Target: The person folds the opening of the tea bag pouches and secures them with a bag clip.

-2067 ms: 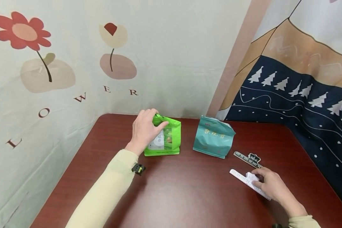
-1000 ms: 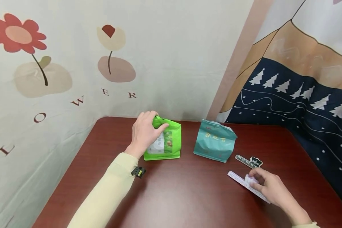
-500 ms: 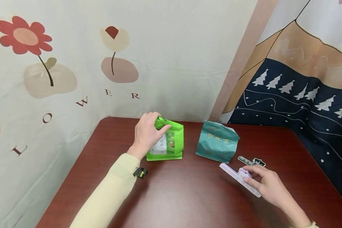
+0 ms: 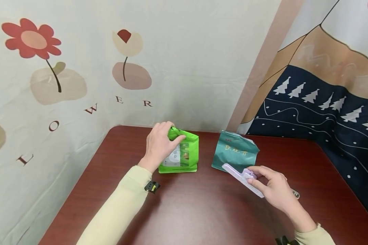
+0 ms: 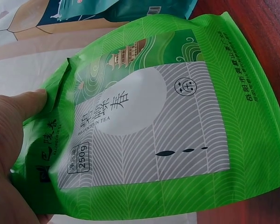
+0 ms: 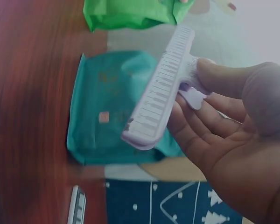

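Observation:
My left hand (image 4: 161,144) grips the top of a bright green tea bag (image 4: 190,154) that stands at the back of the table. In the left wrist view the thumb lies on the bag's folded upper end, and its label reads 250g. My right hand (image 4: 273,185) pinches a long white-lilac clip (image 6: 161,91) with piano-key markings, thumb on one handle and fingers on the other. The clip is up off the table, its far end overlapping a teal tea bag (image 4: 233,149) in the head view. The clip's long jaws are together.
A dark piano-key clip (image 4: 295,194) lies on the table, mostly hidden behind my right hand; its end (image 6: 77,205) also shows in the right wrist view. Printed cloth (image 4: 190,68) hangs behind the red-brown table (image 4: 184,207).
My right hand has lifted the white-lilac clip off the table and carried it left and away from me, toward the teal bag. My left hand keeps its grip on the green bag.

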A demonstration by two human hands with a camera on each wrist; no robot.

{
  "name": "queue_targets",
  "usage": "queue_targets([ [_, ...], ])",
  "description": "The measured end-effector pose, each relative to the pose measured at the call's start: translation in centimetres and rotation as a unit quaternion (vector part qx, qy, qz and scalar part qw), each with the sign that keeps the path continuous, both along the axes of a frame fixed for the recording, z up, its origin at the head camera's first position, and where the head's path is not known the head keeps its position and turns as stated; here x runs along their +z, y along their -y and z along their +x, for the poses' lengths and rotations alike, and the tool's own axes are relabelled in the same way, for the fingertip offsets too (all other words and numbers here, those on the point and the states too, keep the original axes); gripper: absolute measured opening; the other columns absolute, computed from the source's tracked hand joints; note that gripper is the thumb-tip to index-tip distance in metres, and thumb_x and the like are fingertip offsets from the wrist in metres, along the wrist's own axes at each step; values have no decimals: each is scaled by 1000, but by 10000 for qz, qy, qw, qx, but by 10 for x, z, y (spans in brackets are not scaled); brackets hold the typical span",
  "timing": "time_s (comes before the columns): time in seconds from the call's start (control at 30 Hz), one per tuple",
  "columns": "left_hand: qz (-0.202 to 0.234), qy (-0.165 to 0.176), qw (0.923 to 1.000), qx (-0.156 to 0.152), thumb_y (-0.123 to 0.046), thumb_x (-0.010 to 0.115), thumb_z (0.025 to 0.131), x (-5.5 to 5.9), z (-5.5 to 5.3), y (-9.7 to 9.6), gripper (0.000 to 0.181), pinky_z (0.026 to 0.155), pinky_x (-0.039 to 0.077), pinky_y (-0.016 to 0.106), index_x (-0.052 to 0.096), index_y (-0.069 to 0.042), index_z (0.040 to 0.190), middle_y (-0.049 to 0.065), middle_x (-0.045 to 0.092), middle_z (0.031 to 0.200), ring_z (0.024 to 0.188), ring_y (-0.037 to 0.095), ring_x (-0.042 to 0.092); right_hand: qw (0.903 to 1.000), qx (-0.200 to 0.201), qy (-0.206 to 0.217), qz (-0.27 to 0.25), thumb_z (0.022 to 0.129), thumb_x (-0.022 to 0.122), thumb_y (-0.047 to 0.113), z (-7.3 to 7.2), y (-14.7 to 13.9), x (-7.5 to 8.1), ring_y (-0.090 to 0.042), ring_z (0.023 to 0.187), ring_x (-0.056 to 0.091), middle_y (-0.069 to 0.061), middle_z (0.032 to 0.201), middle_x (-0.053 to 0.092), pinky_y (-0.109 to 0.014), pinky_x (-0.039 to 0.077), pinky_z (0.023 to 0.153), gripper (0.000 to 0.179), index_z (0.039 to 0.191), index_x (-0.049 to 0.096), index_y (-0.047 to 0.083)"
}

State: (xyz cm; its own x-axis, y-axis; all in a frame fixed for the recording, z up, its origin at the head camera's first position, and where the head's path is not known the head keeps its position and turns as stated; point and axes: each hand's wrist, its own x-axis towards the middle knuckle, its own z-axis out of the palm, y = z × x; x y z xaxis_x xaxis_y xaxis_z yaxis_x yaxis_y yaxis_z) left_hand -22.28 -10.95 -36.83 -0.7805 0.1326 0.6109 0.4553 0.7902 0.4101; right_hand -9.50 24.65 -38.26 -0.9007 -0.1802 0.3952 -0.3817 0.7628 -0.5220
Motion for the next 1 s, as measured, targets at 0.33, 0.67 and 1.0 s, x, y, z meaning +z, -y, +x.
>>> queue_targets([
  [0.33, 6, -18, 10000, 3, -39, 87, 84, 0, 2, 1, 39, 66, 52, 40, 67, -10, 100, 5, 70, 96, 88, 26, 57, 9995, 90, -216, -218, 84, 83, 2, -16, 27, 10, -17, 85, 66, -7, 106, 76, -26, 57, 70, 37, 120, 75, 5],
  [0.67, -27, -14, 10000, -3, -39, 87, 83, -2, 3, 0, 40, 67, 52, 39, 66, -10, 100, 4, 69, 93, 88, 25, 57, 9989, 121, -106, -447, 87, 81, 3, -32, 42, 18, -22, 87, 69, -8, 105, 75, -28, 58, 73, 33, 119, 75, 6],
  [1.0, -110, -63, 9999, 35, -39, 87, 83, 1, 3, 1, 39, 66, 52, 40, 65, -10, 97, 4, 67, 89, 86, 26, 56, 9991, 205, 50, -375, 89, 79, 4, -57, 53, 25, -26, 91, 66, -13, 106, 75, -36, 57, 78, 32, 120, 75, 4],
])
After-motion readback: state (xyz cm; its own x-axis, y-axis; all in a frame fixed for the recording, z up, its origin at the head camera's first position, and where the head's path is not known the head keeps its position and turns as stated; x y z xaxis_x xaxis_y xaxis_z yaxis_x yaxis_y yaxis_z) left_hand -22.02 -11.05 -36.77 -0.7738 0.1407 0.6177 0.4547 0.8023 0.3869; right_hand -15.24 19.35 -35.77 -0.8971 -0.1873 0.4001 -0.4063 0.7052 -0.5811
